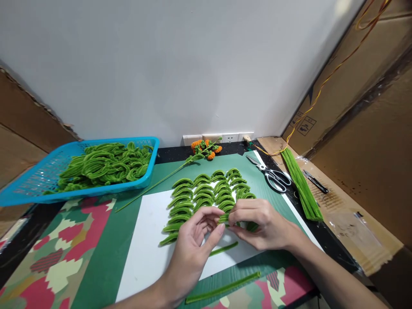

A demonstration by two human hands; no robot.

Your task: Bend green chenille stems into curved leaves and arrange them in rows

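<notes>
My left hand (pixel 196 240) and my right hand (pixel 260 225) meet over a white sheet (pixel 148 253), both pinching one small folded green pipe-cleaner piece (pixel 223 219) between their fingertips. Behind it lie several rows of bent green pipe-cleaner leaves (pixel 206 193) on the sheet. A short straight green piece (pixel 223 249) lies under my left fingers. A longer straight green pipe cleaner (pixel 222 288) rests on the green mat (pixel 103 257) near the front edge.
A blue basket (pixel 19 189) full of green bent pieces sits at the left. A stem with orange flowers (pixel 202 150) lies at the back by wall sockets. Scissors (pixel 273 177), a bundle of straight green pipe cleaners (pixel 302 184) and a small black tool (pixel 315 181) lie right.
</notes>
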